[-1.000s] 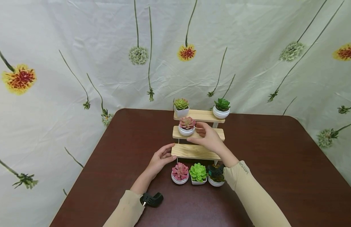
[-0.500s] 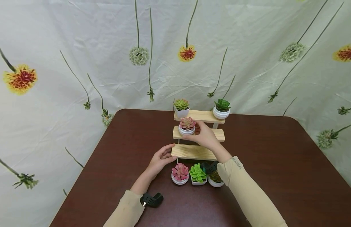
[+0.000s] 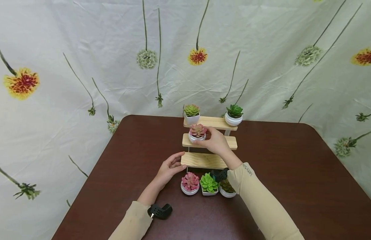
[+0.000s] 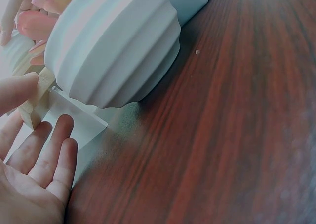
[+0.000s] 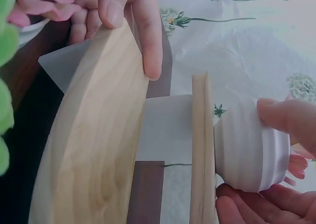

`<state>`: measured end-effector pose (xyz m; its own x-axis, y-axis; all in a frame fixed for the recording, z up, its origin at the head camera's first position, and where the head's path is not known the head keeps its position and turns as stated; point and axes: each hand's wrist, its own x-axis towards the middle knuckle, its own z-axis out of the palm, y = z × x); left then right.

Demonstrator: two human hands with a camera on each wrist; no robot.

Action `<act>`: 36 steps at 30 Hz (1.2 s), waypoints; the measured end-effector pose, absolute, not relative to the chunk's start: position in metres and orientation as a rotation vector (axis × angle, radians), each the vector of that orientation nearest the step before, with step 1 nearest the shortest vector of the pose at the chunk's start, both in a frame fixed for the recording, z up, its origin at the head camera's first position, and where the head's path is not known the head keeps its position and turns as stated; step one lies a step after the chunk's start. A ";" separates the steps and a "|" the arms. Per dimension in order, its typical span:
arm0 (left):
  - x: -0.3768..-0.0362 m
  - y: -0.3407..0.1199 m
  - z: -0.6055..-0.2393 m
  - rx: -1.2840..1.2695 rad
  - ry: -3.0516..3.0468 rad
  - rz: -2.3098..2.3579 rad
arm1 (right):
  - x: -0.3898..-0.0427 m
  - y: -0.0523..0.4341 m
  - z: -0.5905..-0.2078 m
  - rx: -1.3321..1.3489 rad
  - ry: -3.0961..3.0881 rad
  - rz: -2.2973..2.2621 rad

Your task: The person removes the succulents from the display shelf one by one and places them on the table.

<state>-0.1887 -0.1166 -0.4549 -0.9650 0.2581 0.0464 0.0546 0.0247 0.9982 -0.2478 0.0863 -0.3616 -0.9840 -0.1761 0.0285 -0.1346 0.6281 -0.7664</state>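
Observation:
A three-tier wooden display stand [image 3: 203, 160] stands on the table. My left hand [image 3: 168, 170] grips the left end of its bottom shelf, thumb on one face and fingers on the other. On the left part of the middle shelf is a pink potted succulent [image 3: 197, 132] in a ribbed white pot. My right hand [image 3: 215, 143] holds that pot from its right side; in the right wrist view the thumb and fingers span the white pot [image 5: 249, 147], whose base meets the shelf.
A light green succulent [image 3: 192, 113] and a dark green one [image 3: 234, 115] sit on the top shelf's ends. Before the stand are pink [image 3: 190, 183], bright green [image 3: 209, 184] and brownish-green [image 3: 227, 188] potted succulents. A floral cloth [image 3: 113, 66] hangs behind the table [image 3: 293, 166].
My right hand has shifted slightly left and closed in around the pink succulent's pot, its forearm swinging left as well. The left hand keeps its place on the bottom shelf.

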 end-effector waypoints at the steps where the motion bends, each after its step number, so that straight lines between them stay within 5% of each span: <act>1: -0.189 -0.117 -0.455 0.330 2.139 2.070 | -0.248 0.086 -0.361 -0.269 2.801 -1.299; 36: -0.188 -0.117 -0.454 0.317 2.138 2.073 | -0.218 0.125 -0.362 -0.188 2.911 -1.361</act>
<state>-0.1884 -0.1166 -0.4544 -0.9669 0.2518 0.0412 0.0489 0.0247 0.9985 -0.2183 0.1249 -0.3617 -0.9902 -0.0724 0.1194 -0.1381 0.6363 -0.7590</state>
